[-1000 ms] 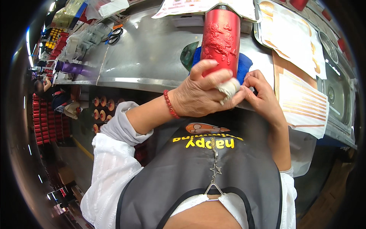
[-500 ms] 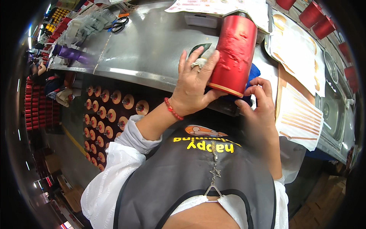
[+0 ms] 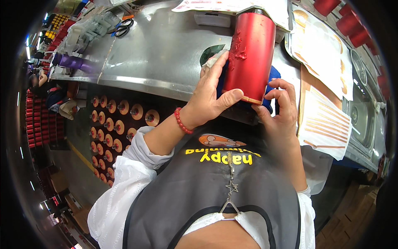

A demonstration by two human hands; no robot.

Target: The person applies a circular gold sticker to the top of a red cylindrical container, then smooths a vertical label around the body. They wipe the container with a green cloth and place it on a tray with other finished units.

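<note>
A red cylindrical bottle (image 3: 253,54) with a raised relief lies tilted over the bench, its narrow neck pointing away from me. A thin gold strip (image 3: 248,100) runs along its near rim. My left hand (image 3: 209,93) lies against the bottle's left side, fingers stretched along it and thumb over the near end, steadying it. A crumpled whitish cloth or tissue shows at those fingers. At the rim's right end my right hand (image 3: 282,106) has its fingers curled, with thumb and forefinger pinching at the gold strip. Blue cloth (image 3: 273,74) shows beneath the bottle.
A steel bench (image 3: 166,50) carries black scissors (image 3: 123,28) and a purple bottle (image 3: 70,62) at left. On the right lie a sheet of gold strips (image 3: 325,120) and a tray with paper (image 3: 317,45). Below stand several red bottles with gold discs (image 3: 120,126).
The bottle has turned about its long axis, so its relief has moved to the left side. My left fingers have slid down flatter along it; my right hand stays at the rim.
</note>
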